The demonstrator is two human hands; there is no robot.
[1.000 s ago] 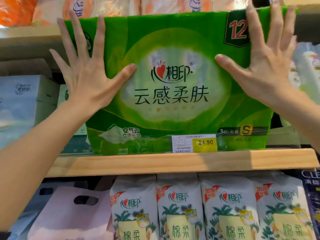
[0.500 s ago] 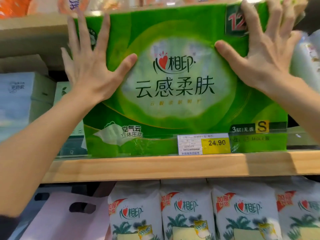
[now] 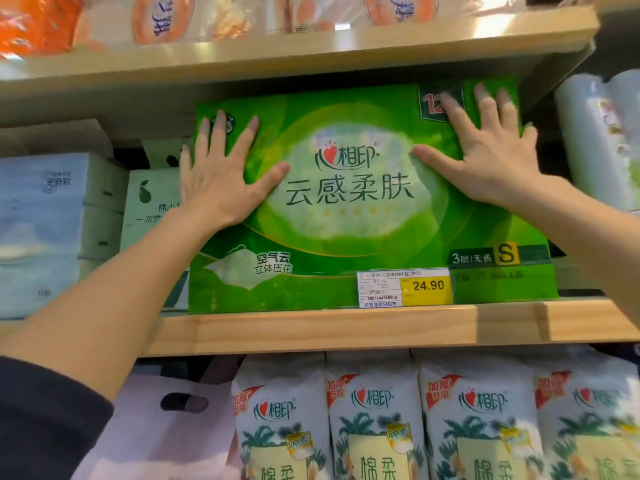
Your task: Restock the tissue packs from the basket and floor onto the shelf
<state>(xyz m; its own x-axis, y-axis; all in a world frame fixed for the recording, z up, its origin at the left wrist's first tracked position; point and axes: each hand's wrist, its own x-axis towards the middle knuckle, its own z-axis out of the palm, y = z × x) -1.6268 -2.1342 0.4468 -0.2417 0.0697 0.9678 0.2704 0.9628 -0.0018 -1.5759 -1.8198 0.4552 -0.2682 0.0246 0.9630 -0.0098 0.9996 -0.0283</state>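
Step in hand: seating the green tissue pack (image 3: 363,216) on the middle shelf (image 3: 346,329); it looks like the last push of a placement rather than a carry.
Pack position: upright, front face out, bottom edge on the shelf board behind the price tag (image 3: 404,287), top close under the upper shelf (image 3: 311,53); pale boxes (image 3: 59,233) sit to its left and a plastic-wrapped roll pack (image 3: 602,140) to its right.
Left hand (image 3: 221,174): flat on the pack's upper left face, fingers spread, thumb angled toward the logo; pressing, nothing gripped.
Right hand (image 3: 488,157): flat on the upper right face, fingers fanned over the "12" corner, thumb pointing inward; likewise pressing, not clasping.
Arms: both reach up and forward, converging on the pack.
Next move, as a judgement: an even push from both palms until the pack sits square, then letting go to fetch another pack; basket and floor are out of view.
Lower shelf: white tissue packs (image 3: 374,420) stand in a row.
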